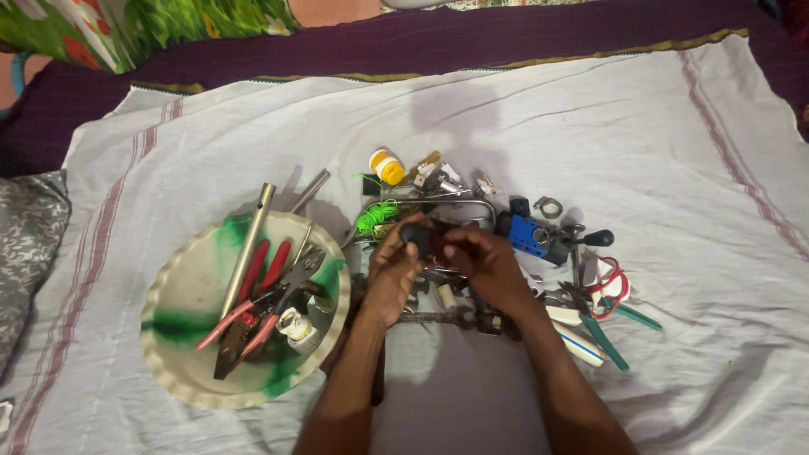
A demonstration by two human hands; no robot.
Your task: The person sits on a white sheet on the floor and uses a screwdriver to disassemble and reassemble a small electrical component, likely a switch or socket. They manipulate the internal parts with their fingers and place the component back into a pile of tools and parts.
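Nearest, two bare forearms rise from the lower edge over a white cloth (640, 152) with reddish stripes. Left hand (392, 274): fingers curled around a small black rounded part (416, 237), gripped at its left side. Right hand (487, 268): fingers bent inward, tips meeting the same black part from the right; what the part is cannot be told.

Beneath the hands: a rusty metal tool (447, 318), partly hidden. Left of the forearms: a cream scalloped bowl (181, 291) streaked green, holding red-handled pliers (253, 295), a metal tube (247, 250) leaning over its rim, and a roll of white tape (299, 329). Right of the hands: green-handled tools (611, 337), a blue block (527, 236), a black knob (600, 238).

Beyond: a coil of green cord (375, 216), a small yellow-and-white container (388, 166). Farthest: dark purple fabric (472, 42).
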